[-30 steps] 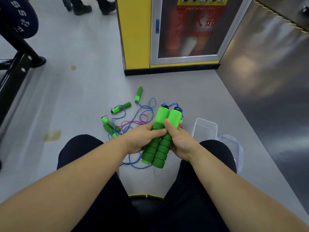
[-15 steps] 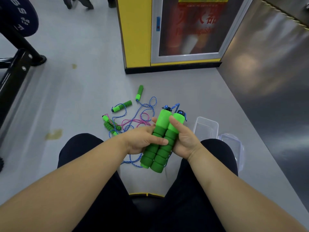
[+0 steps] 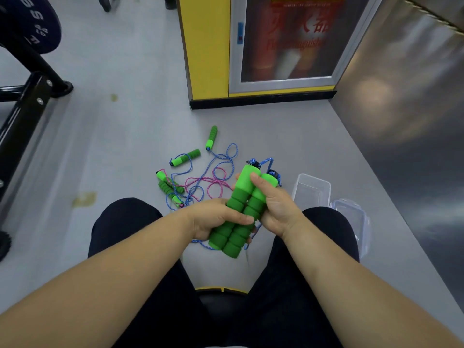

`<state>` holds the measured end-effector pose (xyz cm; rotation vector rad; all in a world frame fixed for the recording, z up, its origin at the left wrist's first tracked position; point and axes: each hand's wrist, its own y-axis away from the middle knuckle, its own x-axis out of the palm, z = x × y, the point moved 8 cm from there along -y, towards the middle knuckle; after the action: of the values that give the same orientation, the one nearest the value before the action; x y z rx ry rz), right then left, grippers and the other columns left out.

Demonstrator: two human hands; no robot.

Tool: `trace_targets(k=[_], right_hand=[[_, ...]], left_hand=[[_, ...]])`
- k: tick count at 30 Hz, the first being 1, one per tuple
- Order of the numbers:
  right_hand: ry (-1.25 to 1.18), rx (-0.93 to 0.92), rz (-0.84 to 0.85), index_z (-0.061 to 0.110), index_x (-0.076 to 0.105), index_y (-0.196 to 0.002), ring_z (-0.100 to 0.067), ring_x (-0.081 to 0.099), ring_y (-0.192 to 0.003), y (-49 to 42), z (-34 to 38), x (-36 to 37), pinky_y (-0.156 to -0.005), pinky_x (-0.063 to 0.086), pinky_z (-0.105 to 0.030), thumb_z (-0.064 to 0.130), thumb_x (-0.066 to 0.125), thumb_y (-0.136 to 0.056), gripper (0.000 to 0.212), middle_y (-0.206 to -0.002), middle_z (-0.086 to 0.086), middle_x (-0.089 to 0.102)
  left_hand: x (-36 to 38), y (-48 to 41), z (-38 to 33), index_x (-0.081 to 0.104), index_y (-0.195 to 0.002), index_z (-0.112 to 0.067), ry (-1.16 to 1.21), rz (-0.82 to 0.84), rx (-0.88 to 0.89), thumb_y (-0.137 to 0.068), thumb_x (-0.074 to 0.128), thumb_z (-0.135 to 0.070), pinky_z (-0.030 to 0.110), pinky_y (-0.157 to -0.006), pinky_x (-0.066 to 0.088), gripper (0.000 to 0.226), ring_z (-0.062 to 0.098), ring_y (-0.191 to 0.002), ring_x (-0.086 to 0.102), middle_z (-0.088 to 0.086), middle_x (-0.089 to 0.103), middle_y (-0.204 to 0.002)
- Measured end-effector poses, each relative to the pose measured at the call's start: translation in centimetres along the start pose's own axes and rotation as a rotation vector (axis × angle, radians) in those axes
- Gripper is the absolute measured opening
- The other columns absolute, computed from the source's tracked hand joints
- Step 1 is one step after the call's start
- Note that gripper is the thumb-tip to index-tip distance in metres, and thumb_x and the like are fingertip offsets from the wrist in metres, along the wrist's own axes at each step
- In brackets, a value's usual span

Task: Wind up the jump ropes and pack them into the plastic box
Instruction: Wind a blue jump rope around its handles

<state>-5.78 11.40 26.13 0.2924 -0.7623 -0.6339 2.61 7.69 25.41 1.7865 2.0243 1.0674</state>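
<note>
Two green foam jump-rope handles [image 3: 236, 212] lie side by side between my knees, tilted, with blue cord looping at their top and trailing below. My left hand [image 3: 213, 218] grips their lower halves. My right hand [image 3: 275, 207] grips the upper halves, thumb across the front. On the floor ahead lie a blue rope [image 3: 221, 159] and a pink rope [image 3: 208, 182], tangled, with several green handles [image 3: 187, 156]. A clear plastic box [image 3: 311, 190] stands open to the right, with its lid [image 3: 351, 219] beside it.
A yellow cabinet [image 3: 203, 46] with a glass door stands ahead. A metal wall [image 3: 406, 121] runs along the right. Black gym equipment legs [image 3: 27, 96] and a weight plate [image 3: 30, 23] are at the left. My dark-trousered knees frame the grey floor.
The handle pair has tilted and shifted slightly lower. My right hand slid up around the upper halves. My left hand wrapped more fully around the lower halves.
</note>
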Motion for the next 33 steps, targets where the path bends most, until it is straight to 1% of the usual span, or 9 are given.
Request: trace_targets(k=[4, 7, 11, 13, 15, 18, 23, 27, 33], right_hand=[[0.816, 0.170, -0.081, 0.005, 0.070, -0.086, -0.022, 0.070, -0.087, 1.1, 2.5, -2.5, -0.083, 0.055, -0.034, 0.065, 0.051, -0.076, 0.064, -0.089, -0.010, 0.074], [1.045, -0.112, -0.212, 0.009, 0.065, -0.095, -0.020, 0.060, -0.094, 1.0, 7.6, -3.9, -0.083, 0.051, -0.032, 0.042, 0.066, -0.081, 0.036, -0.095, -0.004, 0.065], [1.115, -0.303, 0.138, 0.021, 0.032, -0.138, -0.007, 0.038, -0.128, -0.2, 8.5, -0.1, -0.104, 0.031, -0.021, 0.008, 0.076, -0.073, 0.080, -0.139, 0.004, 0.041], [1.153, -0.313, 0.233, 0.016, 0.048, -0.126, -0.009, 0.058, -0.111, -1.2, 7.7, 1.3, -0.098, 0.042, -0.028, 0.007, 0.071, -0.079, 0.053, -0.121, -0.002, 0.061], [1.042, -0.306, 0.132, 0.013, 0.060, -0.093, -0.004, 0.063, -0.067, -1.5, 7.4, 1.5, -0.079, 0.051, -0.035, 0.013, 0.058, -0.091, 0.003, -0.075, -0.003, 0.066], [0.880, -0.372, -0.124, 0.015, 0.054, -0.091, -0.009, 0.037, -0.046, -0.8, 7.0, 0.3, -0.053, 0.039, -0.032, 0.015, 0.045, -0.097, 0.011, -0.055, 0.001, 0.039], [1.699, -0.307, -0.134, 0.011, 0.044, -0.121, -0.032, 0.060, -0.093, -0.8, 3.2, 0.6, -0.079, 0.047, -0.041, 0.029, 0.036, -0.099, 0.030, -0.099, -0.016, 0.064], [2.179, -0.359, 0.083, 0.008, 0.046, -0.114, -0.035, 0.059, -0.101, 0.9, 2.1, 4.8, -0.074, 0.044, -0.037, 0.031, 0.032, -0.100, 0.030, -0.113, -0.016, 0.062], [2.442, -0.435, 0.358, 0.008, 0.053, -0.109, -0.030, 0.057, -0.095, 2.5, 3.9, 10.3, -0.065, 0.035, -0.031, 0.033, 0.033, -0.101, 0.033, -0.106, -0.011, 0.060]], left_hand=[[-3.5, 1.0, -2.5, 0.062, -0.089, -0.007, -0.208, -0.051, -0.067, -0.087, 0.057, -0.001, 0.035, -0.062, 0.058, 0.008, 0.024, -0.066, 0.069, 0.008, 0.072, -0.077], [-6.0, 2.0, -5.1, 0.063, -0.091, -0.005, -0.406, -0.084, -0.121, -0.085, 0.061, -0.002, 0.046, -0.078, 0.057, 0.007, 0.025, -0.070, 0.068, 0.009, 0.072, -0.080], [-5.3, 3.4, -7.9, 0.063, -0.095, -0.003, -0.590, 0.029, -0.169, -0.079, 0.067, -0.003, 0.051, -0.088, 0.050, 0.016, 0.025, -0.073, 0.069, 0.008, 0.072, -0.082], [-4.5, 4.0, -9.2, 0.061, -0.097, -0.002, -0.580, 0.096, -0.154, -0.071, 0.068, -0.007, 0.048, -0.081, 0.053, 0.027, 0.026, -0.073, 0.070, 0.009, 0.072, -0.083], [-4.4, 4.4, -10.1, 0.060, -0.099, -0.001, -0.484, 0.143, -0.101, -0.062, 0.078, -0.012, 0.047, -0.075, 0.055, 0.043, 0.027, -0.073, 0.070, 0.013, 0.071, -0.085], [-5.0, 5.0, -11.1, 0.059, -0.101, 0.001, -0.256, 0.160, 0.008, -0.043, 0.092, -0.021, 0.045, -0.069, 0.058, 0.070, 0.030, -0.073, 0.069, 0.015, 0.070, -0.086], [-7.2, 4.1, -10.7, 0.060, -0.092, -0.004, -0.203, -0.180, 0.042, -0.082, 0.063, -0.005, 0.040, -0.063, 0.058, 0.011, 0.023, -0.063, 0.068, 0.009, 0.070, -0.077], [-9.0, 3.4, -10.9, 0.062, -0.095, -0.005, -0.663, -0.510, 0.009, -0.082, 0.067, -0.011, 0.040, -0.079, 0.054, 0.015, 0.031, -0.081, 0.064, 0.016, 0.066, -0.092], [-6.8, 3.1, -12.7, 0.057, -0.107, -0.012, -1.490, -0.775, 0.034, -0.086, 0.052, -0.019, 0.032, -0.073, 0.044, 0.023, 0.029, -0.099, 0.060, 0.008, 0.062, -0.110]])
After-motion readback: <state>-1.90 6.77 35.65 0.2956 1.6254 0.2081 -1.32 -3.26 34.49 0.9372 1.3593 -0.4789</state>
